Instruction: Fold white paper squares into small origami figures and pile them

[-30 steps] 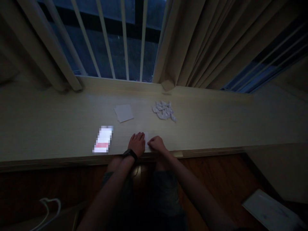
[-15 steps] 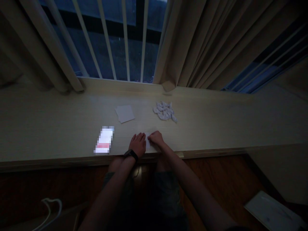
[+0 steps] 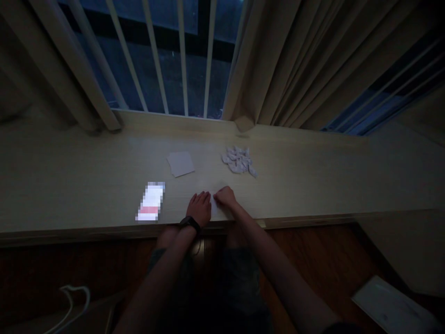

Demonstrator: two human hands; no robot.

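My left hand (image 3: 199, 207) lies flat near the front edge of the pale sill, fingers stretched out and palm down. Just right of it shows a strip of a small white sheet of paper (image 3: 213, 208), mostly covered by both hands. My right hand (image 3: 225, 197) rests curled on the right side of that sheet, fingers closed. What is inside those fingers, if anything, is hidden. Beyond my hands sits a cluster of crumpled or folded white paper pieces (image 3: 239, 161). A small stack of square white sheets (image 3: 181, 164) lies farther left.
A lit phone-like screen (image 3: 150, 202), blurred out, lies left of my hands on the sill (image 3: 313, 181). Window bars (image 3: 183, 60) and beige curtains (image 3: 278, 60) stand behind. Below are a white hanger (image 3: 74, 297) at left and a pale flat board (image 3: 392, 301) at right.
Both hands keep almost the same place and pose on the paper. The whole view shifts very slightly; the stack, paper pieces and screen stay where they were.
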